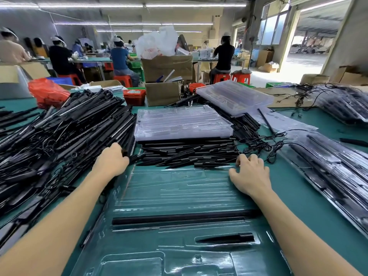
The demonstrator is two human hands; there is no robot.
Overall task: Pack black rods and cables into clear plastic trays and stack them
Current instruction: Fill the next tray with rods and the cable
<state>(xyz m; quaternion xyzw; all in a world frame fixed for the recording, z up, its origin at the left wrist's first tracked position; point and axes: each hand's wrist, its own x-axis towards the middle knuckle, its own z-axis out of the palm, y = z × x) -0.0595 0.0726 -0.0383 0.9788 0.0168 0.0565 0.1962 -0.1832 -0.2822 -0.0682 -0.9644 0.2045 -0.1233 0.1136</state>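
Observation:
A clear plastic tray (179,188) lies on the green table right in front of me. A long black rod (183,216) and a black spike (227,239) sit in its slots. My left hand (112,159) reaches to the big heap of black rods and cables (65,132) at the left, fingers closed around the end of a rod there. My right hand (249,174) rests at the tray's far right corner, fingers curled at the edge of a pile of black spikes (191,154); whether it holds one is hidden.
A stack of empty clear trays (183,120) stands behind the spikes, another stack (233,96) at the back right. Filled trays (326,168) lie at the right with loose cables (260,142). Cardboard boxes (165,76) and seated workers are beyond the table.

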